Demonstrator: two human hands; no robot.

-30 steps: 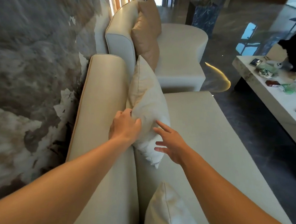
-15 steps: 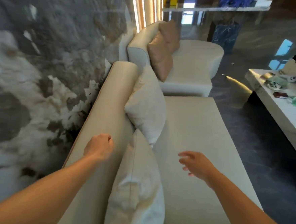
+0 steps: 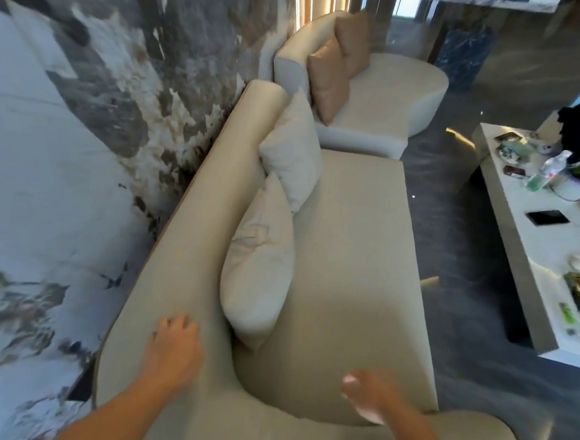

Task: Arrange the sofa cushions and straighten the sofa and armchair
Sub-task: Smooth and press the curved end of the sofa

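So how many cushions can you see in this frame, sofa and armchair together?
4. Two cream ones lean on the sofa back: the near cushion and the far cushion. Two tan ones stand on the armchair: front, rear. Others out of frame are possible.

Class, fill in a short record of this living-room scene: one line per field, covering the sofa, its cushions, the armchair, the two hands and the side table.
sofa: long beige fabric sofa set against a marbled wall
sofa cushions: two cream square cushions, near and far, leaning on the backrest, overlapping
armchair: pale rounded armchair beyond the sofa's far end
armchair cushions: two tan cushions propped on its back
left hand: resting on the backrest top, grip empty
right hand: open, blurred, above the seat's near end
side table: white low table holding a phone, bottle, small items
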